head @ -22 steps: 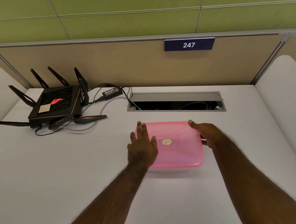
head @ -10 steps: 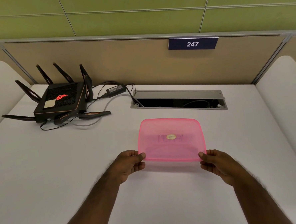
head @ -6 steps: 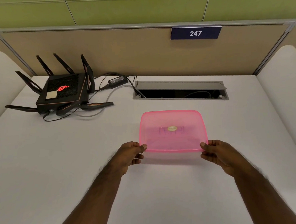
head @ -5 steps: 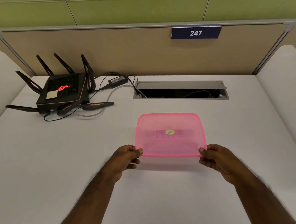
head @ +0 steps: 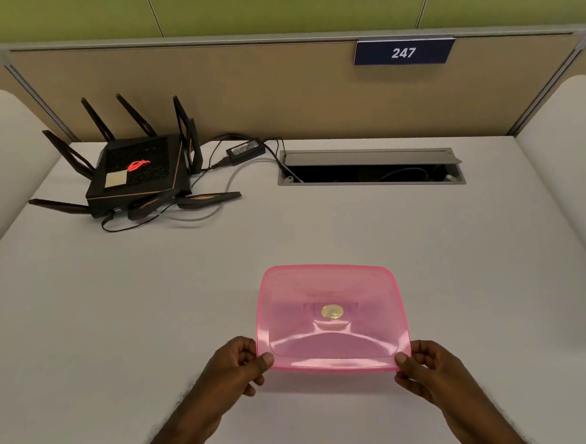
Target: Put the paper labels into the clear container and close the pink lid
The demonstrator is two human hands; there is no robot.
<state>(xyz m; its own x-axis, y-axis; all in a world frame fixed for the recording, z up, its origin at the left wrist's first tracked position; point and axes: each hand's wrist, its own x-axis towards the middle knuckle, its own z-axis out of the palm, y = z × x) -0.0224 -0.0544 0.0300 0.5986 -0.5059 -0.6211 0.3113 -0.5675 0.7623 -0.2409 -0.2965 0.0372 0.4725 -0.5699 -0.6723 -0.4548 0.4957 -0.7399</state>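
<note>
- Between the two hands, the pink lid spanned the whole gap, its long axis running straight from one hand to the other and its far edge pointing away from the person.
- At the left end, the left hand pinched the lid's near left corner, thumb on top and fingers curled underneath.
- Just ahead of the hands, the lid sat over the clear container, which barely showed through the pink plastic; I could not tell whether the box rested on the table or was lifted slightly.
- Under the lid's middle, faint purple shapes and a round gold sticker showed; these were probably the labels already inside, though the tint made that uncertain.
- At the right end, the right hand gripped the near right corner in the same way, thumb on the rim.
- Both hands stood equally near, each on its own corner, so neither had to reach across.
- Judging by this, the coming move would turn on pressing down along that near edge, then working forward along the sides away from the hands; the far edge looked seated, but a full seal could not be confirmed.
</note>
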